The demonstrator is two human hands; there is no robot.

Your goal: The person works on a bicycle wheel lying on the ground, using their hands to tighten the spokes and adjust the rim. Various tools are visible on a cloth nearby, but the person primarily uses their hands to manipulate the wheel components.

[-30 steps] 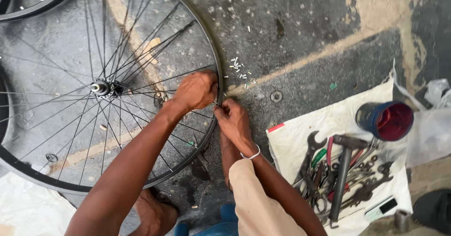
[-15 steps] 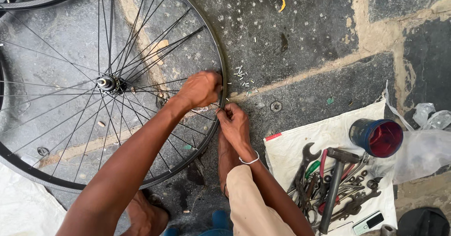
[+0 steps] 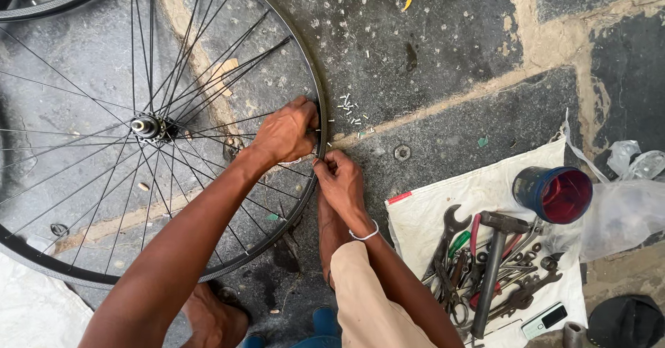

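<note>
Bicycle wheel [image 3: 104, 181]: lies flat on the stone floor [image 3: 443, 57], filling the left of your view. Its hub [image 3: 147, 126] sits well to the left of both your hands; the stretch of rim [image 3: 320, 112] you are working runs roughly top to bottom, straight between them.

White sheet [image 3: 443, 216]: spread on the floor to your right, well apart from the wheel. It carries a heap of tools, with a hammer [image 3: 493, 265] and an open-ended spanner [image 3: 449, 233] on top, and a dark blue tin with a red inside [image 3: 554, 194] at its far corner.

Left hand [image 3: 285, 132]: reaches in over the spokes from inside the wheel, fingers curled shut over the rim.

Right hand [image 3: 343, 180]: comes from outside the wheel, just below and to the right of the left, fingertips pinched together at the rim edge. What they pinch is too small to tell. The two hands nearly touch; the right is nearer the loose parts.

Spoke [image 3: 228, 67]: long axis runs from the hub out toward the gripped spot.

Small pale fittings [image 3: 350, 109]: scattered on the floor just outside the rim, above your right hand.
</note>
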